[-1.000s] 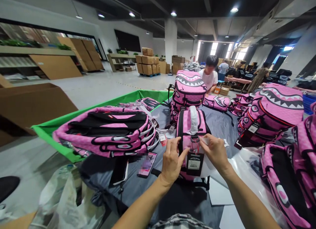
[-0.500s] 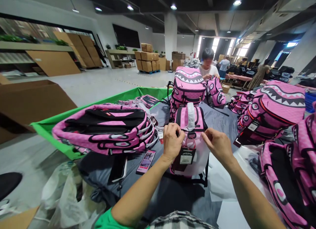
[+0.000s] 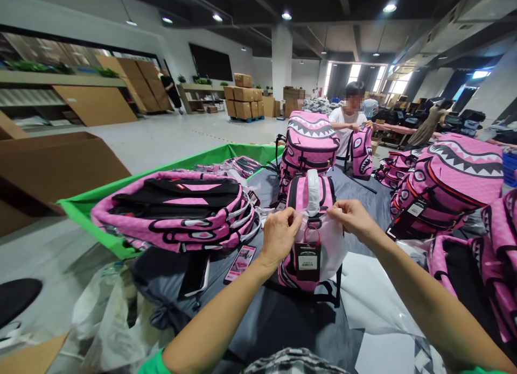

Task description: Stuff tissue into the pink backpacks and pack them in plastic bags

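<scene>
A pink backpack point(image 3: 312, 193) with black trim lies on the grey table cover in front of me, its wrapped top handle pointing away. A black hang tag point(image 3: 307, 260) dangles from it on a red loop. My left hand point(image 3: 280, 237) and my right hand point(image 3: 353, 219) are both closed, each pinching an edge of a thin white plastic sheet point(image 3: 330, 244) that hangs over the backpack's near end, just above the tag.
A stack of flat pink backpacks point(image 3: 173, 212) lies to the left on a green-edged cover point(image 3: 100, 199). Upright shark-mouth backpacks point(image 3: 309, 142) stand behind, more point(image 3: 452, 183) pile at the right. A co-worker point(image 3: 349, 118) holds another bag across the table. Crumpled plastic point(image 3: 109, 320) sits at lower left.
Both hands have risen from beside the hang tag to the backpack's upper end and now pinch the white sheet. The co-worker has lifted a bag upright.
</scene>
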### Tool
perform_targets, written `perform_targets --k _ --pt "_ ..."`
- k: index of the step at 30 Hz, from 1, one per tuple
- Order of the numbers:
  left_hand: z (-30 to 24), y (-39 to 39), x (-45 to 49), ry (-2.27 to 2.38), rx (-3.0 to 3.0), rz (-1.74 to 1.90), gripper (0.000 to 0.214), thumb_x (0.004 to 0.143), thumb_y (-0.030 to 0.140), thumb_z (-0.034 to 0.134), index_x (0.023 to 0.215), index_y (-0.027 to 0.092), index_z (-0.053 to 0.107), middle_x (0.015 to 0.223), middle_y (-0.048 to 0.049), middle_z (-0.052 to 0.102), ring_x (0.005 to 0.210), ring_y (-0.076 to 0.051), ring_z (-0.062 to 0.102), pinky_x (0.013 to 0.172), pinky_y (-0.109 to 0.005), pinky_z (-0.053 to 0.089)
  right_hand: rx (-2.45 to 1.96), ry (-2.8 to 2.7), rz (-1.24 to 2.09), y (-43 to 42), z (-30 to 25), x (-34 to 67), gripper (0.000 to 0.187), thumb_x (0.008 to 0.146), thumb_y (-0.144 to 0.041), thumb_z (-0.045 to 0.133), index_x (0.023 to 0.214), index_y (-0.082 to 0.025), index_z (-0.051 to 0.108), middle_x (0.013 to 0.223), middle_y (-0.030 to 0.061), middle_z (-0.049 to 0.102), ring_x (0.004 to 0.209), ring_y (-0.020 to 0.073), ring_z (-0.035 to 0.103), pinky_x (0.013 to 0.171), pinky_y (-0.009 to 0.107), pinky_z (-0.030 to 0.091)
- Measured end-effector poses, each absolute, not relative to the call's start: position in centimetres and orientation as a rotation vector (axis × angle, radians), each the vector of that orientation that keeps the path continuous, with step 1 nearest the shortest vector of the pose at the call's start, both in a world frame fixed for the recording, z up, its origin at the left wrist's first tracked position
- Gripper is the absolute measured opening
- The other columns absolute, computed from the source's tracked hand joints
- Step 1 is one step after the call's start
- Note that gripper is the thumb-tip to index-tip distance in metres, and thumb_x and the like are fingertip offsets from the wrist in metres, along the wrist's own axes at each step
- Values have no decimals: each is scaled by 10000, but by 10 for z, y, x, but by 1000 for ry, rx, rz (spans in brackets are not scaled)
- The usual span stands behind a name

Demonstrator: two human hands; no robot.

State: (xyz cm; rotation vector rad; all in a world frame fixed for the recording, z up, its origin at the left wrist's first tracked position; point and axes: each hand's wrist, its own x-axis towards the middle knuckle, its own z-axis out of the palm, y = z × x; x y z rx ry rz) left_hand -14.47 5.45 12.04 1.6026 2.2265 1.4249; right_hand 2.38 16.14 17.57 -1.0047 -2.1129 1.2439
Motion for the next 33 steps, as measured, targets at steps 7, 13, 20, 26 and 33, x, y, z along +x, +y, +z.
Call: perform_targets --k 7,13,20,26,33 --pt "135 68 -139 2433 1810 1219 225 912 238 544 691 221 582 593 2 582 594 -176 545 631 -301 289 -988 -1968 1596 153 185 9 364 665 -458 721 590 -202 473 417 -85 434 346 49 392 351 154 252" --pt "144 60 -148 2192 1684 1273 317 941 295 504 634 222 477 560 42 467 543 -141 449 590 -267 266 -918 -2180 1687 139 188 -11 276 798 -364 681 660 -154 565 627 41 706 416 102 605 312 138 296" --pt "117 41 -137 2181 1487 1498 419 854 518 658 643 220 452 578 63 419 549 -128 396 576 -261 252 -823 -2186 1761 135 190 -3 173 854 -228 526 925 -113 634 710 40 720 485 126 674 308 131 355" --pt "99 48 -121 2009 1217 1838 259 892 381 608 704 203 597 624 41 524 610 -128 456 603 -241 333 -770 -2437 1656 143 188 -3 324 871 -182 437 1114 -103 636 840 45 734 469 117 663 327 156 387" --pt "94 55 -113 2115 1191 2023 147 832 219 662 690 202 630 598 54 571 609 -122 504 661 -244 393 -67 -2863 116 178 200 16 266 967 -206 557 1190 -237 700 1034 57 718 678 87 636 549 177 401"
